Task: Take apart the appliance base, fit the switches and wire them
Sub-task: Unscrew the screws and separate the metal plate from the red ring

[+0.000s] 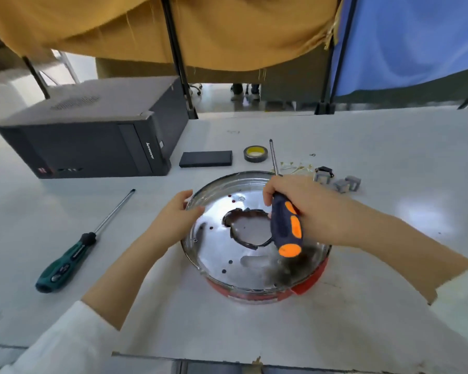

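Note:
The round appliance base (216, 255) lies on the white table with its shiny metal plate facing up and a red rim below; a jagged dark hole sits at its centre. My left hand (173, 214) grips the base's left rim, thumb over the edge. My right hand (305, 203) holds a navy and orange screwdriver (285, 225) over the plate, its handle end toward me and its shaft pointing away past the far rim. Small grey switches (346, 183) and a black switch part (323, 174) lie just beyond the base at the right, beside thin pale wires (295, 166).
A green-handled screwdriver (70, 255) lies at the left of the table. A dark computer case (92, 141) stands at the back left. A flat black box (206, 158) and a roll of tape (256, 154) lie behind the base. Cloth-draped screens stand beyond the table.

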Available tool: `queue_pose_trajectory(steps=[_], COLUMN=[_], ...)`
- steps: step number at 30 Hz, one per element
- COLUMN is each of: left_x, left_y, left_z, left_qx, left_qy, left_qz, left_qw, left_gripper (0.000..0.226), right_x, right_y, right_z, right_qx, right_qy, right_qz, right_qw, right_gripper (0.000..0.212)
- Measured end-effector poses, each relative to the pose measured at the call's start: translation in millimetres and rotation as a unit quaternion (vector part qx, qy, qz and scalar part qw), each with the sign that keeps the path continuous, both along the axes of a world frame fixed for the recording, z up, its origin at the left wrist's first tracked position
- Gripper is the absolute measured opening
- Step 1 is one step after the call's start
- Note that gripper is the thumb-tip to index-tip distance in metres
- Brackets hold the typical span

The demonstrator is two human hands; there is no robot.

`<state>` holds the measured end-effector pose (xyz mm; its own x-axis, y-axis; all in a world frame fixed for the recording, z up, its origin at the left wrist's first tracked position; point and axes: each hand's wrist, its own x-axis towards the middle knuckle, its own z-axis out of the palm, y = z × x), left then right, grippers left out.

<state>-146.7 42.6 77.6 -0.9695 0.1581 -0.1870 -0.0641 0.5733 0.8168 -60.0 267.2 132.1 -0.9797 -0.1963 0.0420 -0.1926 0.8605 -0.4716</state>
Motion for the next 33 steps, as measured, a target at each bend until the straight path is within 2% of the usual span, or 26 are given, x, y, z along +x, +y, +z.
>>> queue_pose_trajectory(steps=[2,3,12,15,18,22,25,27,29,31,33], left_x=[-1.1,0.1,19.5,23.4,20.9,15.9,0.4,-21.5,-49.1,-75.3,-91.8], left_y=[2.2,3.7,26.7,34.0,34.7,31.6,35.9,42.6,51.7,60.2,68.6], left_z=[-0.7,-0.7,-4.8,-8.5,-11.1,-13.2,-17.0,-12.7,-12.2,-17.7,-28.0], left_qx=[0.008,0.005,0.050,0.048,0.062,0.083,0.054,0.051,0.074,-0.011,-0.107], left_qy=[-0.006,-0.004,-0.033,-0.037,-0.056,-0.064,0.006,0.058,0.076,0.124,0.156], left_qz=[-0.002,-0.006,-0.033,-0.052,-0.074,-0.107,-0.111,-0.112,-0.108,-0.105,-0.124], left_qw=[1.000,1.000,0.998,0.997,0.994,0.989,0.992,0.991,0.989,0.987,0.974], left_gripper=[0.028,0.021,0.018,0.014,0.035,0.040,0.041,0.028,0.019,0.015,0.025], right_x=[-8.7,-9.2,-5.6,-3.8,-4.1,-6.4,-6.8,-8.0,-9.2,-9.0,-8.4], right_y=[-4.4,-4.0,-1.8,6.4,17.6,30.6,36.8,38.0,37.8,37.6,37.6], right_z=[-9.3,-12.3,-40.8,-45.6,-50.1,-49.3,-48.8,-49.0,-49.5,-50.3,-51.1], right_qx=[0.147,0.170,0.273,0.271,0.253,0.210,0.193,0.181,0.172,0.167,0.159], right_qy=[0.050,0.073,0.052,0.041,0.022,-0.026,-0.032,-0.035,-0.036,-0.033,-0.030], right_qz=[0.007,0.007,0.026,0.019,0.021,0.035,0.043,0.046,0.047,0.046,0.045], right_qw=[0.988,0.983,0.960,0.962,0.967,0.977,0.980,0.982,0.983,0.984,0.986], right_gripper=[0.028,0.030,0.038,0.039,0.039,0.043,0.041,0.038,0.037,0.037,0.038])
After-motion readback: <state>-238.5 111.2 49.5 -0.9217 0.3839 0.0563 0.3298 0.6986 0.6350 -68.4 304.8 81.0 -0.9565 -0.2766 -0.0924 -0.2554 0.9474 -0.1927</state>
